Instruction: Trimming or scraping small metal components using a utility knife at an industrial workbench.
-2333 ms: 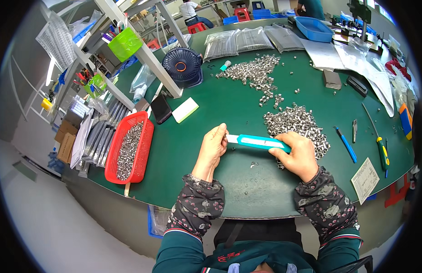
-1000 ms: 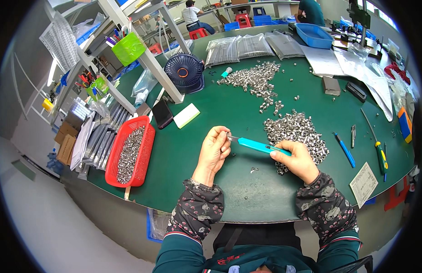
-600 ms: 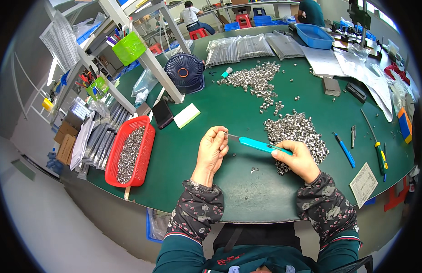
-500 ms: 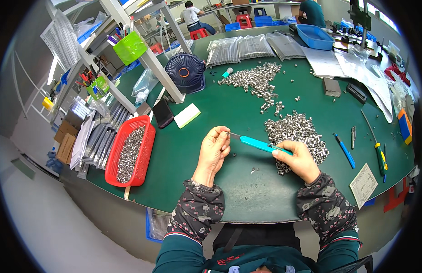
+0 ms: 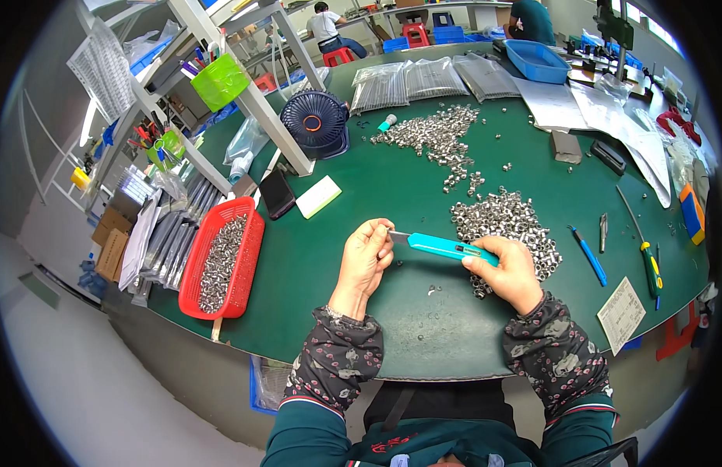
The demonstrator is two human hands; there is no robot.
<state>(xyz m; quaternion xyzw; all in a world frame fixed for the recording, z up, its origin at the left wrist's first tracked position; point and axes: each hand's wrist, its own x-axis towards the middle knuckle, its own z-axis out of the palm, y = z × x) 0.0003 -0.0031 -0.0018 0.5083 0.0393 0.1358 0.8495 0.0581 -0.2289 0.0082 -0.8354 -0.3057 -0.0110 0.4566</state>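
My right hand point(image 5: 507, 272) is closed round a turquoise utility knife point(image 5: 443, 247), its blade pointing left. The blade tip meets the fingertips of my left hand point(image 5: 366, 261), which pinches a small metal ring, mostly hidden by thumb and finger. Just beyond my right hand lies a heap of small metal rings point(image 5: 501, 222). A second, looser pile of metal rings point(image 5: 435, 136) spreads farther back. To the left, a red plastic basket point(image 5: 250, 268) holds many similar small metal pieces. A few tiny scraps point(image 5: 433, 291) rest on the green table near me.
A black phone point(image 5: 278, 193), a white-and-green pad point(image 5: 319, 196) and a dark fan point(image 5: 316, 123) stand left of centre. On the right lie a blue pen-like tool point(image 5: 588, 257), a screwdriver point(image 5: 651, 268) and a printed paper point(image 5: 621, 315). Bagged tubes point(image 5: 380, 86) line the back.
The knife has turned slightly in my right hand, so its flat side shows more. My left hand keeps its pinch in nearly the same place.
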